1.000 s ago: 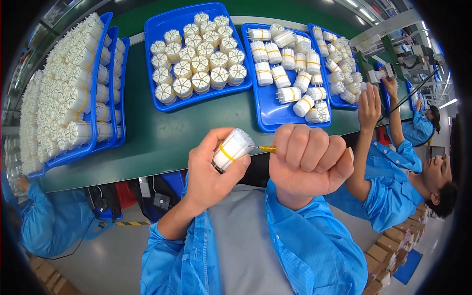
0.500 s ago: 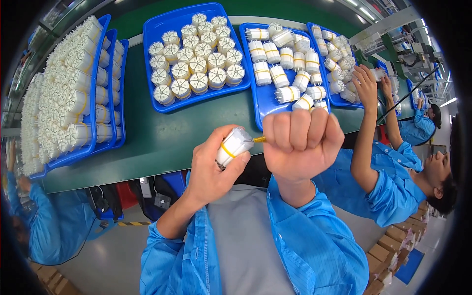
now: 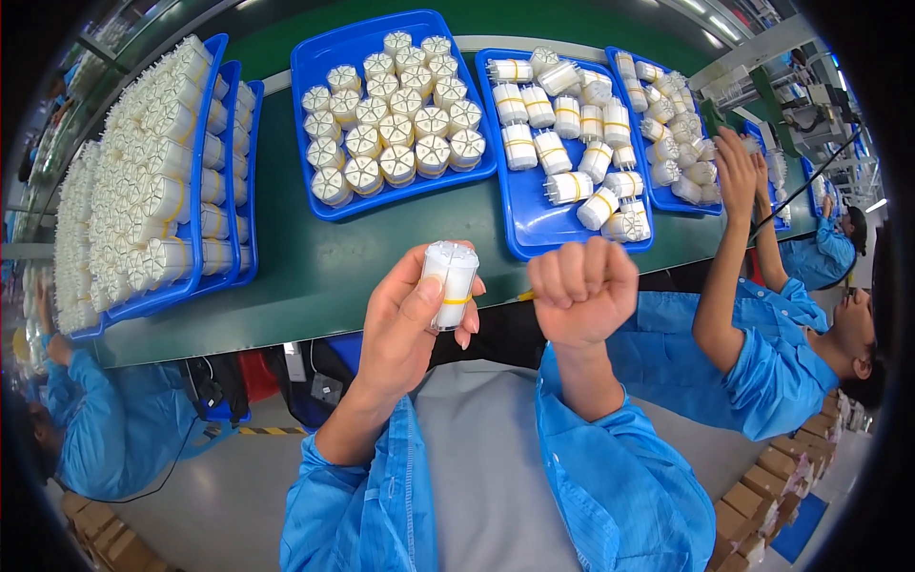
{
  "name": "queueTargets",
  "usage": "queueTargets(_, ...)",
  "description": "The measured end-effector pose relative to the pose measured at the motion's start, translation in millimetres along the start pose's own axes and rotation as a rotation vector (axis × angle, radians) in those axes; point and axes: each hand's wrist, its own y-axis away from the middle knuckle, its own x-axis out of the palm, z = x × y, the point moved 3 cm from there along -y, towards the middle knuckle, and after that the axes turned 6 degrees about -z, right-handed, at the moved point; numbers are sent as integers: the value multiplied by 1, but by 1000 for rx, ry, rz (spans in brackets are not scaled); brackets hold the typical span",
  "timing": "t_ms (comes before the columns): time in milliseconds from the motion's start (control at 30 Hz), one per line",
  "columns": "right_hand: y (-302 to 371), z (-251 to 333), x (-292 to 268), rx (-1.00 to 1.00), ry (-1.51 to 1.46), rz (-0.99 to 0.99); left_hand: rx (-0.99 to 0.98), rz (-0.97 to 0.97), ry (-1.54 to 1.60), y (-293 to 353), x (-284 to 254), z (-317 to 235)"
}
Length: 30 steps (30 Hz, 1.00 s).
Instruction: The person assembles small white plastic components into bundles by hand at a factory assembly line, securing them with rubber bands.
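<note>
In my left hand (image 3: pixel 400 310) a white cylinder (image 3: pixel 452 296) with a yellow band stands nearly upright. Its segmented top end faces up, and fingers and thumb wrap its sides. My right hand (image 3: pixel 584 291) is a closed fist to the right of it, apart from the cylinder. From that fist a short piece of a thin yellow tool (image 3: pixel 525 296) pokes out toward the left; the rest is hidden in the palm. Beyond my hands, a blue tray (image 3: pixel 534 229) holds loose banded cylinders lying at various angles. Left of it, another blue tray (image 3: pixel 357 205) carries similar cylinders standing on end.
Tilted blue trays (image 3: pixel 198 229) packed with white cylinders stand at the left of the green table (image 3: pixel 315 296). A further blue tray (image 3: pixel 667 200) of cylinders lies at the right. A co-worker in blue (image 3: pixel 762 334) sits close on my right, arms raised over the table.
The cylinder has turned from tilted to nearly upright in my left hand. My right fist has drawn back, and the tool's tip no longer touches the cylinder's end.
</note>
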Motion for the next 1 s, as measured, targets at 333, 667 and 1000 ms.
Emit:
queueTargets(333, 12, -42, -54, 307, 355, -77, 70, 54, -39, 3, 14, 0)
queueTargets(667, 19, -47, -58, 307, 610, -2, 79, 107, 2, -2, 25, 3)
queueTargets(1000, 20, -46, -58, 309, 626, 15, 30, 219, 261, -9, 33, 8)
